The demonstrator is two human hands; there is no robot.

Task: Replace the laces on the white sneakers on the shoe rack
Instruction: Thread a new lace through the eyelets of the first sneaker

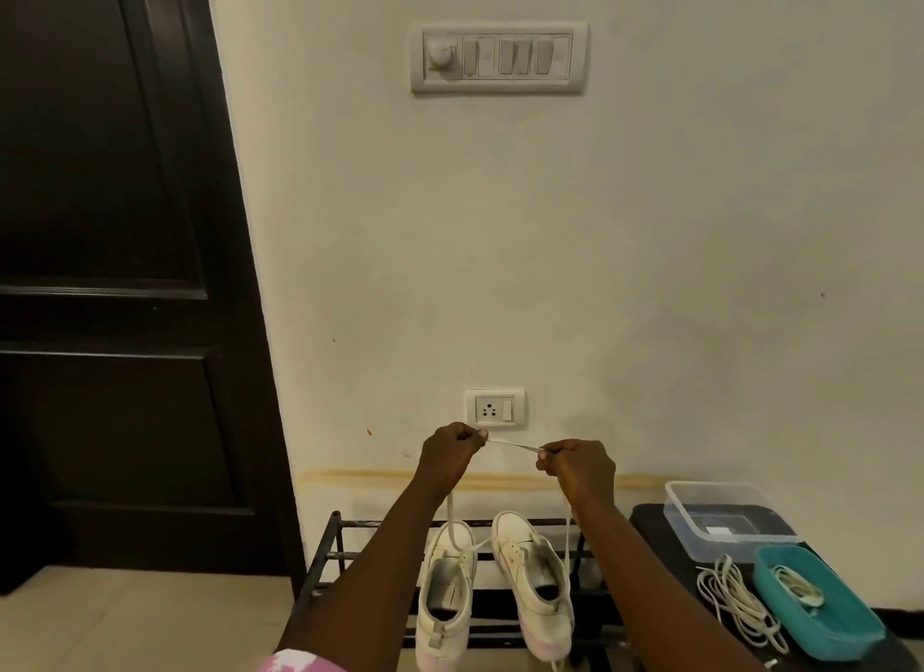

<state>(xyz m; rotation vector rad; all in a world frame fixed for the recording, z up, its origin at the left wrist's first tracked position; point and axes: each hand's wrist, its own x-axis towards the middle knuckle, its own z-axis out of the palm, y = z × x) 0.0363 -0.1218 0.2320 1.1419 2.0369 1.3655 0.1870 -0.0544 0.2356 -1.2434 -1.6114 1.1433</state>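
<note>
Two white sneakers, the left one [446, 596] and the right one [537, 581], stand side by side on a black metal shoe rack [332, 556], toes toward the wall. My left hand [450, 454] and my right hand [580, 469] are raised above them, each pinching a white lace [512, 444] stretched taut between them. From each hand a length of lace hangs down toward the shoes; the left strand reaches the left sneaker's eyelets.
A black stool at the right carries a clear plastic box [725, 516], a teal tray [820, 606] holding a coiled lace, and a loose bundle of white laces [735, 596]. A wall socket [495, 409] sits just behind my hands. A dark door [115, 271] fills the left.
</note>
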